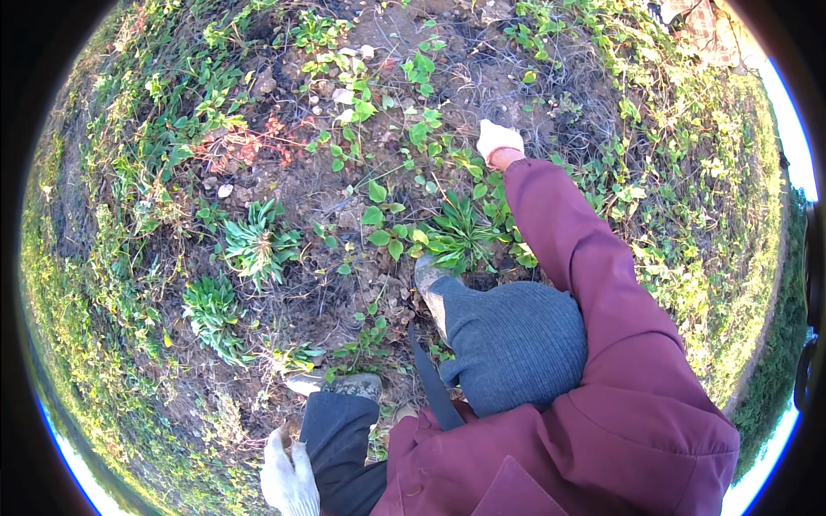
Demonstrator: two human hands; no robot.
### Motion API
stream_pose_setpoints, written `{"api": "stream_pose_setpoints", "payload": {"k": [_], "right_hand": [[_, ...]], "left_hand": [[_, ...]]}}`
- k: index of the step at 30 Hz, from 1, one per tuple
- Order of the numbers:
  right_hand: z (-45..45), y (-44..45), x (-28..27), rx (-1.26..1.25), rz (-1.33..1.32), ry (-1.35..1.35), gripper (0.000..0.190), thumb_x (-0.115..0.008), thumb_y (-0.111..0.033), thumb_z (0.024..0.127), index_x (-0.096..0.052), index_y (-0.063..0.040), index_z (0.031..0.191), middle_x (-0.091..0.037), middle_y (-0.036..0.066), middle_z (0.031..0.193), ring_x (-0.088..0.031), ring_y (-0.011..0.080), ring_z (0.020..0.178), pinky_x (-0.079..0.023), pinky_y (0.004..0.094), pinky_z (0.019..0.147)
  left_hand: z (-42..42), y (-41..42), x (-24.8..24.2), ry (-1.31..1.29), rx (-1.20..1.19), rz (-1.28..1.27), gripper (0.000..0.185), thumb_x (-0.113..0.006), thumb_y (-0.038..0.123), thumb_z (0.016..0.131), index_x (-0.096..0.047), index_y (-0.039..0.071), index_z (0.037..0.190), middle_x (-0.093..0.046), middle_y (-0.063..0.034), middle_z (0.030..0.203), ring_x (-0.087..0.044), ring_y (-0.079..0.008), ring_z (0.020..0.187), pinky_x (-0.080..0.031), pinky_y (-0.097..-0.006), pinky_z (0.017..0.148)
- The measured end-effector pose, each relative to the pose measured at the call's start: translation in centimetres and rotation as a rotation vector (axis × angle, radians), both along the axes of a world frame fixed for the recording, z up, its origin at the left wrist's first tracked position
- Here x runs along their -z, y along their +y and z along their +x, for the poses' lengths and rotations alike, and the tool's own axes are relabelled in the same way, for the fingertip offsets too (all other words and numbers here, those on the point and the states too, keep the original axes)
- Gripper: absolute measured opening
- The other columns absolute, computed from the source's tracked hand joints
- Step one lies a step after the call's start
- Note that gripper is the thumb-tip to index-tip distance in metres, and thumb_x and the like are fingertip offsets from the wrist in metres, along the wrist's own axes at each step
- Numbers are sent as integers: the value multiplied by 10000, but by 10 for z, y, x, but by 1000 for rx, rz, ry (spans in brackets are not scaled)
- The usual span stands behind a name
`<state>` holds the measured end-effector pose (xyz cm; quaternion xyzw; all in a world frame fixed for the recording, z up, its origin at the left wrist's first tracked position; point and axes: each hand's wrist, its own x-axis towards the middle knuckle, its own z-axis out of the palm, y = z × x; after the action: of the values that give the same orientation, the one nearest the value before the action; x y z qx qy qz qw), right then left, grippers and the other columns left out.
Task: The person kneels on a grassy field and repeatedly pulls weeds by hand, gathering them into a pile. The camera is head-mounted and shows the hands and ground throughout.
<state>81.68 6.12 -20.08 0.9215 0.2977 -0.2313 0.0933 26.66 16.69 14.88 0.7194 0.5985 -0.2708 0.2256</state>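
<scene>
My right hand, in a white knit glove, reaches out over weedy ground beside low green vines. Its fingers look curled, but what they may hold is hidden. Below that arm grows a leafy green rosette plant, close to the toe of a boot. My left hand, also gloved in white, hangs low beside my dark trouser leg. Something brownish shows between its thumb and fingers, too unclear to name. Two more rosette plants stand to the left on the soil.
Patterned boots stand on the soil among dry stems. Reddish weeds and pale stones lie further up. Dense creeping plants cover the right slope. A patterned cloth or bag sits at the upper right.
</scene>
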Motion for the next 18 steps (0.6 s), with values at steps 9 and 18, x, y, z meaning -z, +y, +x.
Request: {"api": "stream_pose_setpoints", "payload": {"k": [9, 18], "right_hand": [[15, -13, 19, -453, -351, -7, 209, -621, -134, 820, -758, -98, 973, -726, 146, 1021, -699, 335, 982, -558, 436, 843], [13, 51, -4, -156, 214, 45, 355, -551, -331, 871, -692, -37, 1010, -700, 188, 1020, -674, 347, 973, -528, 447, 838]], "left_hand": [[-3, -1, 1, -20, 45, 12, 290, -559, 208, 914, -606, 70, 1165, -698, -150, 1031, -678, -340, 903, -505, -427, 804], [-20, 3, 12, 99, 257, 56, 423, -492, 416, 975, -574, 130, 1276, -674, -176, 1109, -663, -393, 879, -512, -493, 745]]}}
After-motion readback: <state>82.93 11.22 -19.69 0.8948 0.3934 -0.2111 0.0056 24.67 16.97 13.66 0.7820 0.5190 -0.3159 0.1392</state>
